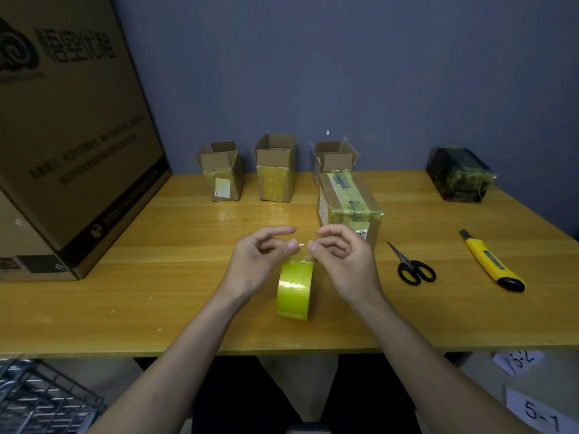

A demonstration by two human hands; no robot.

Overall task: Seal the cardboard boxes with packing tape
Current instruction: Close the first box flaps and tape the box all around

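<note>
A yellow-green roll of packing tape [294,289] hangs by its free end over the middle of the wooden table [175,296]. My left hand [260,261] and my right hand [341,261] each pinch a corner of that clear free end just above the roll. Three small cardboard boxes stand open-topped along the back wall: left [222,173], middle [275,170], right [335,158]. A closed, taped box [347,202] lies on the table just beyond my right hand.
A large printed cardboard box [72,136] fills the table's left side. Black-handled scissors [412,266] and a yellow utility knife [492,264] lie to the right. A dark wrapped box [459,175] sits at the back right. A wire basket [40,399] stands below left.
</note>
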